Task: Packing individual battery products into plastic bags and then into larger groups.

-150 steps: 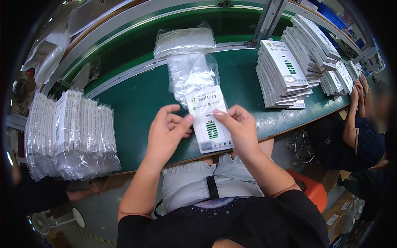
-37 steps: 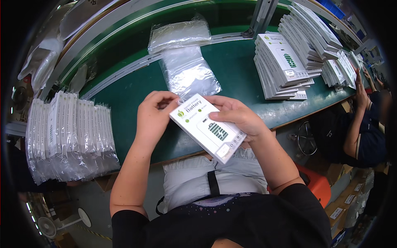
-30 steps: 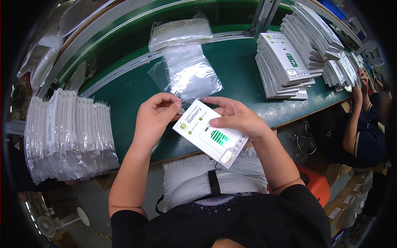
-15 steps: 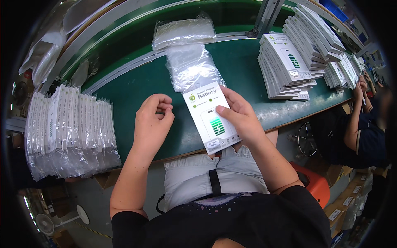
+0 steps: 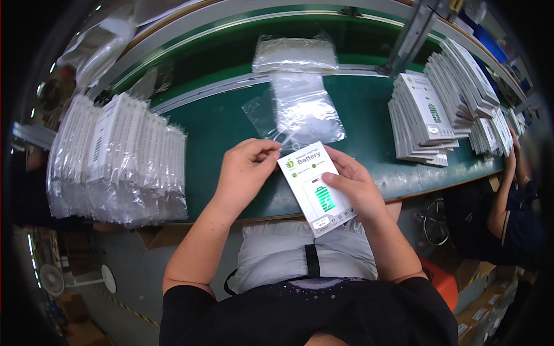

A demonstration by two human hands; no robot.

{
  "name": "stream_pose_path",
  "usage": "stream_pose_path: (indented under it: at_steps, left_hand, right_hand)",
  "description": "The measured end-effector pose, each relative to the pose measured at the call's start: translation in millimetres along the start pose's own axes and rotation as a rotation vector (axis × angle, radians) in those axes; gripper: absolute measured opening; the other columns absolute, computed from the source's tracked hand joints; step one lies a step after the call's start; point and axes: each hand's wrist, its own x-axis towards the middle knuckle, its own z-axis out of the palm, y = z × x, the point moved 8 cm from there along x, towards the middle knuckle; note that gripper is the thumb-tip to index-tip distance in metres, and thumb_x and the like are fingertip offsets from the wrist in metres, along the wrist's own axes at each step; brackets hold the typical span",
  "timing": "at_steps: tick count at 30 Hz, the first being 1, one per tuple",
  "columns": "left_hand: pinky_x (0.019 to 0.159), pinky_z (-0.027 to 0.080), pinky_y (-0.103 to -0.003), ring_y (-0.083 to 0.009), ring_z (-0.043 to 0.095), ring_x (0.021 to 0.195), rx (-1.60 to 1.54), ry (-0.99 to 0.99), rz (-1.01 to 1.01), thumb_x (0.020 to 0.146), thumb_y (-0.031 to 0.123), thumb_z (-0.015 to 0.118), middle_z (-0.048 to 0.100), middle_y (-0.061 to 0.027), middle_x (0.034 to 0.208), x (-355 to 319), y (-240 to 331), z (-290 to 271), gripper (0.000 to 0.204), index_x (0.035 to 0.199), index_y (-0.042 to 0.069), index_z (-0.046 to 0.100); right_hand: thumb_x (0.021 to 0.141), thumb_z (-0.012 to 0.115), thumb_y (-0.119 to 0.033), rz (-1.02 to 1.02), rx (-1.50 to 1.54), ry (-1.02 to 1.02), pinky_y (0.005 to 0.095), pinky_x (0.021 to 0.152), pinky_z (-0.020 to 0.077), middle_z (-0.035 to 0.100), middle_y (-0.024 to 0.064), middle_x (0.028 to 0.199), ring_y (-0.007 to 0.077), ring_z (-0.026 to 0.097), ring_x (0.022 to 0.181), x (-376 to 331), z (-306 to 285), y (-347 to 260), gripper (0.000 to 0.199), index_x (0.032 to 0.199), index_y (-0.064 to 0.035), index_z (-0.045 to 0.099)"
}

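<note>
A white phone battery box with a green battery picture lies tilted in my right hand, its thumb on the front and the fingers behind. Just left of the box's top corner, my left hand pinches the edge of a clear plastic bag. That bag fans out leftward from the loose clear bags spread on the table beyond the box. The exact grip at the fingertips is partly hidden.
Bagged boxes stand in rows at the left. Stacks of unbagged boxes rise at the right. A bundle of clear bags sits at the back of the green table. Another person's hands work at the far right.
My left hand has gone from empty, curled fingers to pinching a bag edge, and one bag has slid out leftward. The view has shifted; the box stays in my right hand.
</note>
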Motion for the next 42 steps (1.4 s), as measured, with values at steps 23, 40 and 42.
stream_pose_path:
  at_steps: [23, 40, 42]
  left_hand:
    - [0.083, 0.052, -0.034, -0.02, 0.061, 0.097, -1.04, 0.077, -0.243, 0.091, 0.008, 0.051, 0.06, -0.0147, 0.109, -41.5, -11.5, 30.0, 0.026, 0.115, -0.003, 0.05]
    - [0.088, 0.046, -0.034, -0.0194, 0.056, 0.107, -1.007, -0.549, -0.394, 0.096, 0.034, 0.047, 0.056, -0.0106, 0.119, -77.3, 28.6, 76.9, 0.043, 0.123, 0.001, 0.05]
    - [0.087, 0.047, -0.032, -0.0162, 0.058, 0.102, -1.286, -0.484, -0.517, 0.095, 0.029, 0.049, 0.058, -0.0078, 0.115, -76.7, 30.8, 91.5, 0.04, 0.128, 0.005, 0.046]
  right_hand:
    - [0.08, 0.07, -0.008, 0.07, -0.374, 0.106, 0.0191, 0.049, 0.0423, 0.063, 0.0054, 0.081, 0.004, 0.054, 0.061, -21.7, 27.6, -5.5, 0.043, 0.117, 0.005, 0.051]
    - [0.084, 0.049, 0.011, -0.96, -0.875, 0.049, 0.0274, 0.068, 0.0465, 0.059, 0.0145, 0.092, 0.0182, 0.056, 0.075, -85.2, 89.4, -94.8, 0.022, 0.104, 0.0033, 0.055]
    - [0.079, 0.062, 0.003, -0.802, -0.986, -0.202, 0.0313, 0.065, 0.0467, 0.059, 0.0129, 0.084, 0.0243, 0.058, 0.074, -68.9, 108.8, -62.7, 0.028, 0.106, -0.0003, 0.057]
